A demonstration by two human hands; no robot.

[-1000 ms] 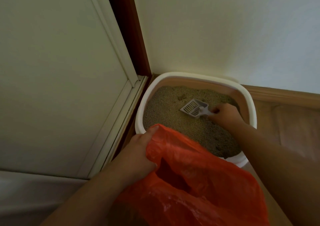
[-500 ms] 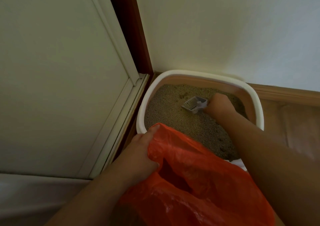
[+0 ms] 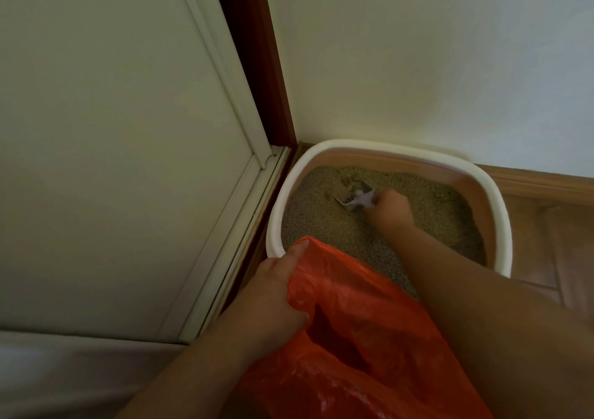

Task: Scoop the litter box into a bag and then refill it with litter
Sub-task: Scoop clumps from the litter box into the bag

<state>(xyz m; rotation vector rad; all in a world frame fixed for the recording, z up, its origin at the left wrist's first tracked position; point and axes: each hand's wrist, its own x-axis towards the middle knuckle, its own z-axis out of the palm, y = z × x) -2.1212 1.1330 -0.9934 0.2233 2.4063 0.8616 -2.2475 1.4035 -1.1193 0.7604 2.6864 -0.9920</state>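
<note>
Here my right hand [image 3: 390, 208] grips the slotted scoop [image 3: 355, 198], its blade pointing far-left into the litter [image 3: 321, 222]; my left hand [image 3: 276, 293] pinches the orange bag [image 3: 369, 338] open, near.

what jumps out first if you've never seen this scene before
The bright orange plastic bag at the bottom centre grabs the eye first, its mouth held open by the left hand. Just beyond it, in the corner where wall meets door, sits a white-rimmed litter box of tan litter, where the right hand digs a small pale scoop into the grains.
</note>
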